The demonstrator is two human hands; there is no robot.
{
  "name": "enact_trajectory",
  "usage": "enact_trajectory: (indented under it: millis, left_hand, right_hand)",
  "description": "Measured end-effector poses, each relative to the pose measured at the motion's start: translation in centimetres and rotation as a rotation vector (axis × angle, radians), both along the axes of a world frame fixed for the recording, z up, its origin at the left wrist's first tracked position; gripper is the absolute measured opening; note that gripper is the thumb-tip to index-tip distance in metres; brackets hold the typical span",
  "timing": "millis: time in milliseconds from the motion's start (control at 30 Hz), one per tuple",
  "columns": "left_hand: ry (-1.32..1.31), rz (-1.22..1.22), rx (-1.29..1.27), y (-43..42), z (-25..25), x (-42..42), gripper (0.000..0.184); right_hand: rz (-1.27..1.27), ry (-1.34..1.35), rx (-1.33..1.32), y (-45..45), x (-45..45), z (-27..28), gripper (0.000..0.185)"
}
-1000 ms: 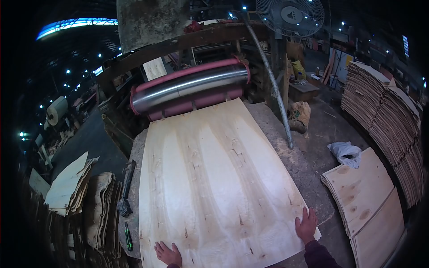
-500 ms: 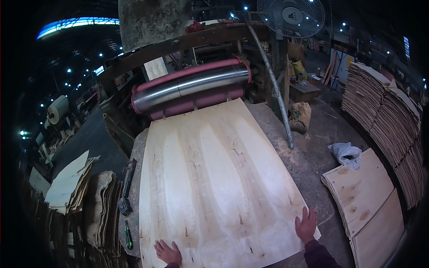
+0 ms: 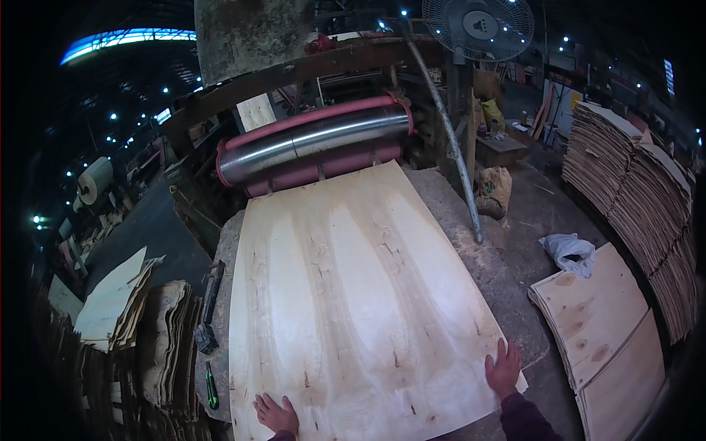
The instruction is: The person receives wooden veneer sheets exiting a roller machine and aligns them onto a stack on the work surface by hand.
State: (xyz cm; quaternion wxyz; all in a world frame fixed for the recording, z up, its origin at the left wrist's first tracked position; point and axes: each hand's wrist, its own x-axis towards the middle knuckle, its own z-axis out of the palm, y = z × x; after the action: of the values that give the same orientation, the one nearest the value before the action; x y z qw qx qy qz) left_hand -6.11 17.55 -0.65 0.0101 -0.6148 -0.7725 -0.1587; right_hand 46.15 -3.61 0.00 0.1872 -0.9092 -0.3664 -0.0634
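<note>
A large pale wood veneer sheet (image 3: pixel 338 294) lies in front of me, its far edge at the rollers of a machine. My left hand (image 3: pixel 276 416) rests on the sheet near its front left corner, fingers spread. At the right edge, close to the front corner, my right hand (image 3: pixel 504 369) lies on the sheet with the fingers apart. Neither hand grips anything. Beyond the sheet sit a shiny metal roller (image 3: pixel 316 140) and pink rollers (image 3: pixel 323 171) above and below it.
A green utility knife (image 3: pixel 212 386) and a dark-handled tool (image 3: pixel 212 309) lie left of the sheet. Veneer stacks stand at left (image 3: pixel 165 345) and right (image 3: pixel 625 169). A low veneer pile (image 3: pixel 603 323) holds a plastic bag (image 3: pixel 570 255). A metal pole (image 3: pixel 445 132) leans beside the machine.
</note>
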Motion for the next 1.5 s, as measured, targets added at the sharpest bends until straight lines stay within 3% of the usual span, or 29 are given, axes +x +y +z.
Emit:
enact_trajectory:
  millis: [1500]
  left_hand:
    - [-0.004, 0.001, 0.014, 0.05, -0.08, -0.05, 0.066]
  right_hand:
    - [-0.005, 0.005, 0.009, 0.01, -0.07, 0.15, 0.068]
